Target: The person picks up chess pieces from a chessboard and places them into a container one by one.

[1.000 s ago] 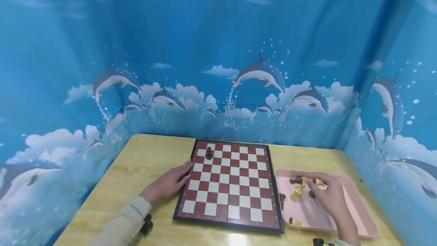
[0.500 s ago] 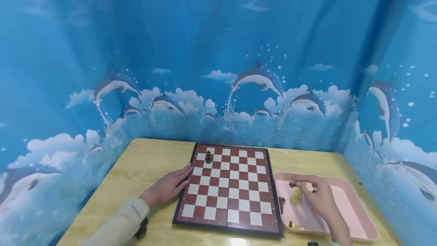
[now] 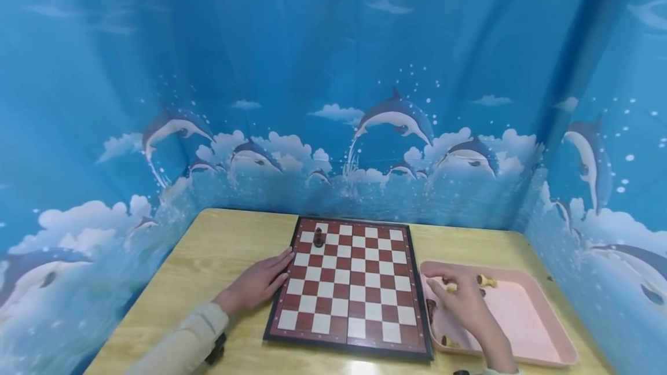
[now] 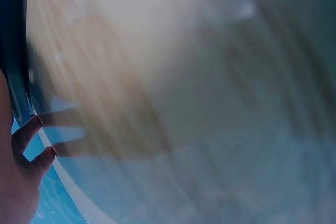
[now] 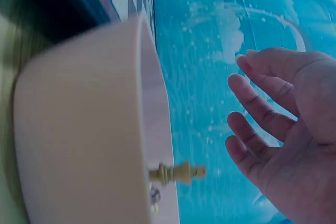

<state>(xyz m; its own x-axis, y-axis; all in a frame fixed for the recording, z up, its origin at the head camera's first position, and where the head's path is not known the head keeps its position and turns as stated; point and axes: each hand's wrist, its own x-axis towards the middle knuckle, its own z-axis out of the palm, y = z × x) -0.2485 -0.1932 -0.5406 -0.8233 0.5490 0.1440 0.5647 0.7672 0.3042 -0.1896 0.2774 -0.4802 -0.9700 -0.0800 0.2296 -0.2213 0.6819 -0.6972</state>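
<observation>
The checkered chessboard [image 3: 354, 282] lies flat, with one dark chess piece [image 3: 318, 238] upright near its far left corner. My left hand [image 3: 255, 282] rests its straight fingers against the board's left edge. Over the left part of the pink tray [image 3: 537, 328] hovers my right hand [image 3: 461, 302], its fingers loosely bent. In the right wrist view the thumb and index tips of the right hand [image 5: 294, 124] come close together, and I see nothing between them. A light chess piece [image 5: 178, 173] pokes above the tray rim in that view, apart from the hand.
Several light and dark pieces lie in the tray, among them a light one [image 3: 487, 281] at the back and a dark one [image 3: 431, 308] by the left wall. The tray sits close beside the board on the wooden table [image 3: 245, 221]. A dolphin-print curtain [image 3: 333, 103] surrounds the table.
My right hand has moved left across the tray, toward the board, and a light piece at the back shows again. The left hand stays at the board's edge.
</observation>
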